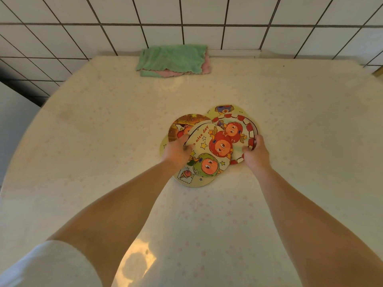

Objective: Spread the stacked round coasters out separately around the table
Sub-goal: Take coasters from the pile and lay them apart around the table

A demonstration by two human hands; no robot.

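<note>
Several round cartoon-printed coasters lie overlapping in a loose pile at the middle of the table (103, 121). On top is a cream coaster (209, 150) with red and green fruit faces, its left edge lifted. My left hand (176, 151) grips that left edge. A red-and-white rimmed coaster (240, 129) sits to the right, and my right hand (256, 151) pinches its right rim. A brownish coaster (184, 124) peeks out at the left, a yellow one (224, 109) at the back, and a pale one (190, 180) at the front.
A folded green cloth (172, 58) over a pink one lies at the table's far edge against the white tiled wall (186, 17). The table's rounded left edge drops off beside a white object (14, 121).
</note>
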